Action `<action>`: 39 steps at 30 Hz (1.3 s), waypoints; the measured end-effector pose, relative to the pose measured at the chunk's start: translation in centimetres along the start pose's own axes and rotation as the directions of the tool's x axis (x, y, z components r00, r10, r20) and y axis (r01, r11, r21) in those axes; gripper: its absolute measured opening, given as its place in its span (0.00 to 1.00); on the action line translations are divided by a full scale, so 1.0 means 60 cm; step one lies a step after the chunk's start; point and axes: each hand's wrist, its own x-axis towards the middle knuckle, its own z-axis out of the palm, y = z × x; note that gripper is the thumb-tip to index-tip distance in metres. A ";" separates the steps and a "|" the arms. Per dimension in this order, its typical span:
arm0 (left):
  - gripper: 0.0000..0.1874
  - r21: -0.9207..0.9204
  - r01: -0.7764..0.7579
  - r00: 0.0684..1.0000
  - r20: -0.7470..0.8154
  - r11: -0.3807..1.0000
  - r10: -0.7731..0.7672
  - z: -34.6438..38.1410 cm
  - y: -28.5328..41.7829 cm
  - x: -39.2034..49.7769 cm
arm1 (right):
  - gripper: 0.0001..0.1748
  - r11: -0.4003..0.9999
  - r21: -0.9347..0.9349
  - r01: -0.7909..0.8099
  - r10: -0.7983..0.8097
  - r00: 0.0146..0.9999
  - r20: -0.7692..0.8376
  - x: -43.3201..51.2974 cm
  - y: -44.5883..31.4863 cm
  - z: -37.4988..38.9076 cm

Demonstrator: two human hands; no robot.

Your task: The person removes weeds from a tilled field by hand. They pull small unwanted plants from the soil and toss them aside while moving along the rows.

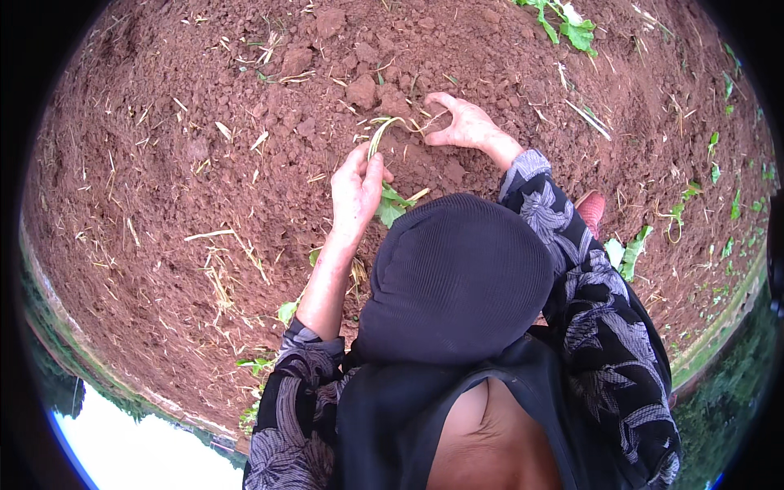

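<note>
My left hand [358, 190] pinches the pale stems of a leafy seedling [381, 133] between thumb and fingers. Its green leaf [392, 207] hangs below that hand, and the stems arch over to the right into a thin brownish root. Around the root's far end, my right hand [468, 127] is held low over the soil with thumb and forefinger spread apart. Whether those fingers touch the root cannot be told. Under both hands lies loose reddish-brown soil [422, 162], with a clod [361, 92] just beyond them.
Another leafy seedling [576, 30] lies at the upper right. More leaves [631, 254] lie beside a red shoe [591, 211]. Dry straw [220, 278] litters the ground on the left. Black ribbed cloth [459, 282] blocks the lower middle. Small green plants [677, 211] dot the right side.
</note>
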 end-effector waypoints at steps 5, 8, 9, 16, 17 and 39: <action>0.16 0.303 0.049 0.999 -0.009 0.952 -0.049 0.042 -0.036 0.055 | 0.42 0.995 0.092 -0.038 0.076 0.889 -0.452 -0.085 0.033 -0.049; 0.18 0.502 0.056 0.996 -0.089 0.863 -0.013 0.057 -0.037 0.056 | 0.40 0.989 -0.001 -0.146 0.125 0.854 -0.505 -0.127 -0.018 -0.060; 0.18 0.511 0.062 0.996 -0.093 0.857 -0.017 0.056 -0.039 0.055 | 0.40 0.998 -0.051 -0.033 0.001 0.851 -0.526 -0.122 -0.022 -0.041; 0.19 0.719 -0.155 0.953 -0.070 0.677 0.293 0.053 -0.004 0.045 | 0.48 0.984 -0.174 0.029 -0.057 0.986 -0.158 -0.004 -0.014 0.036; 0.18 0.740 -0.234 0.908 -0.066 0.631 0.414 0.047 0.003 0.046 | 0.49 0.994 -0.072 0.077 -0.086 0.988 -0.128 -0.007 0.003 0.034; 0.15 0.490 -0.229 0.973 0.080 0.841 0.219 0.035 0.038 0.183 | 0.29 0.911 -0.408 0.059 -0.397 0.390 -0.831 0.050 -0.040 -0.263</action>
